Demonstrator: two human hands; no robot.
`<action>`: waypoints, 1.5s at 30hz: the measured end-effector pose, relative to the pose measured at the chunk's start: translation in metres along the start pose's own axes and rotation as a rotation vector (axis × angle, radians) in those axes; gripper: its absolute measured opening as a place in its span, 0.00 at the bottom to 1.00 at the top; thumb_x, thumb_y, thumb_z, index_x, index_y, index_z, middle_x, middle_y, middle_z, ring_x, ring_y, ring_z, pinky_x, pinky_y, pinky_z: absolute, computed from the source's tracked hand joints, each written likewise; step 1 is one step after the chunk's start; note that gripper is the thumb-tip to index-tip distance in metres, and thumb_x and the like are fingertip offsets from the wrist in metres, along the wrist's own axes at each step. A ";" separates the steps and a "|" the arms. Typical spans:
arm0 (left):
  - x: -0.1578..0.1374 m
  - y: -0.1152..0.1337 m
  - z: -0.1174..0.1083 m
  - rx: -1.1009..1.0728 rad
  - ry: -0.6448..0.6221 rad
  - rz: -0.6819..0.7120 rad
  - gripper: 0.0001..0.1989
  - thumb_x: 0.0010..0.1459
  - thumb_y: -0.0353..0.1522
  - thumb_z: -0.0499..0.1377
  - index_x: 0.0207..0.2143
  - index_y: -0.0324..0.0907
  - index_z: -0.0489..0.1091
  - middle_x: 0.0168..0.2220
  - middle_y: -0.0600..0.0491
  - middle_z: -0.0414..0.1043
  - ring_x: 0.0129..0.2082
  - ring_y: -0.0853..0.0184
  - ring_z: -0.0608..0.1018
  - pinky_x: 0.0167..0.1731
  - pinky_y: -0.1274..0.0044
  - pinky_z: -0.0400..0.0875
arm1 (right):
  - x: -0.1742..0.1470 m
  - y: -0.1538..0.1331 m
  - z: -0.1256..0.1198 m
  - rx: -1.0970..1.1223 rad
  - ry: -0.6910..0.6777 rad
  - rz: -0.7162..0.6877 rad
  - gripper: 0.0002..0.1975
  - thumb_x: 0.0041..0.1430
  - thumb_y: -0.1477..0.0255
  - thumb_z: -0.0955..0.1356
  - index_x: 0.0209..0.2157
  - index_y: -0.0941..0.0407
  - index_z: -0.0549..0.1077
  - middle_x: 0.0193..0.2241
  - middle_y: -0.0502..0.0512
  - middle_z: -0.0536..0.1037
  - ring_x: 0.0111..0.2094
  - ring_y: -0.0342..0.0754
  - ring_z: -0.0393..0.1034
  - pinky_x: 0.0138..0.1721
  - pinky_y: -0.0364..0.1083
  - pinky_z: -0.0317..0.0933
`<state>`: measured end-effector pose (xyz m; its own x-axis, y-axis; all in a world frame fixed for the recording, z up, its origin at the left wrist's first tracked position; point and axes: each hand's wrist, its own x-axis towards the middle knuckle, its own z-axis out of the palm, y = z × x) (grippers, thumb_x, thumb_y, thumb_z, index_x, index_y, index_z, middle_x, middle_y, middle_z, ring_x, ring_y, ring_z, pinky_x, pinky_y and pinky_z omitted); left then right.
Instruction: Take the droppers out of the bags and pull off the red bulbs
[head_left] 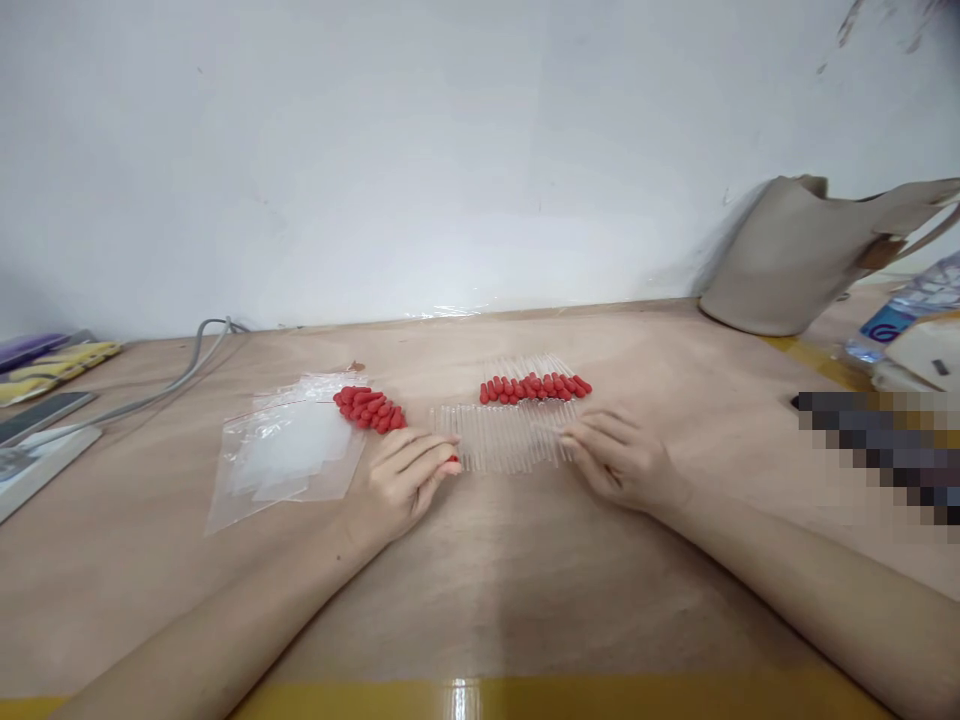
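Observation:
My left hand [411, 475] pinches a small red rubber bulb [453, 459] between thumb and fingertips; most of the bulb is hidden. The fingers of my right hand [626, 455] are closed on a thin clear dropper tube [549, 427], pointing left. Between the hands lies a row of clear tubes [495, 440] side by side on the table. Just behind it, more clear tubes [525, 367] carry red rubber bulbs [534, 388] on their near ends. A pile of loose red bulbs [369, 408] sits behind my left hand.
Clear zip bags [289, 455] lie stacked at left, partly under the bulb pile. A grey cable [196, 362], a phone [45, 415] and a yellow packet [67, 368] are further left. At right stand a beige bag [787, 255] and a plastic bottle [911, 305]; a dark pixelated patch lies nearer.

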<state>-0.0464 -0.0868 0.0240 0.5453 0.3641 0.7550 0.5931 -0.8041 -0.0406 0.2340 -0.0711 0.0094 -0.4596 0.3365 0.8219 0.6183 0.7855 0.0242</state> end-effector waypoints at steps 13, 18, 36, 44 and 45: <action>0.023 -0.074 -0.042 0.197 0.004 -0.737 0.15 0.55 0.33 0.50 0.41 0.37 0.71 0.31 0.49 0.65 0.34 0.64 0.71 0.33 0.73 0.70 | 0.000 0.021 -0.001 -0.588 -0.398 0.509 0.14 0.57 0.72 0.58 0.32 0.59 0.74 0.28 0.60 0.76 0.31 0.52 0.69 0.32 0.47 0.53; 0.024 -0.089 -0.059 0.080 -0.091 -0.913 0.16 0.51 0.37 0.53 0.42 0.40 0.68 0.30 0.53 0.69 0.27 0.69 0.73 0.29 0.76 0.69 | -0.001 0.022 0.001 -0.388 -0.464 0.647 0.15 0.53 0.75 0.59 0.40 0.57 0.73 0.33 0.57 0.77 0.32 0.52 0.71 0.31 0.47 0.57; 0.025 -0.087 -0.062 0.283 -0.256 -0.869 0.12 0.51 0.40 0.54 0.32 0.42 0.70 0.29 0.53 0.73 0.27 0.66 0.74 0.31 0.75 0.67 | -0.001 0.024 0.005 -0.137 -0.375 0.784 0.12 0.54 0.73 0.60 0.35 0.55 0.74 0.33 0.54 0.76 0.32 0.48 0.68 0.34 0.46 0.57; 0.035 -0.057 -0.033 0.311 -0.183 -0.541 0.10 0.53 0.37 0.53 0.29 0.41 0.71 0.32 0.51 0.68 0.35 0.64 0.71 0.36 0.74 0.65 | -0.003 0.028 0.008 -0.116 -0.275 0.800 0.12 0.55 0.69 0.60 0.32 0.56 0.73 0.29 0.53 0.75 0.31 0.48 0.67 0.33 0.46 0.55; 0.037 -0.053 -0.025 0.290 -0.230 -0.507 0.10 0.53 0.36 0.53 0.28 0.41 0.70 0.32 0.51 0.67 0.35 0.63 0.71 0.36 0.73 0.65 | -0.003 0.029 0.008 -0.113 -0.272 0.809 0.12 0.55 0.68 0.60 0.31 0.56 0.73 0.28 0.53 0.75 0.30 0.48 0.66 0.32 0.45 0.55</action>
<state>-0.0720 -0.0426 0.0707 0.2488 0.7845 0.5681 0.9303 -0.3567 0.0851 0.2479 -0.0452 0.0027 0.0219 0.8946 0.4463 0.8746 0.1991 -0.4420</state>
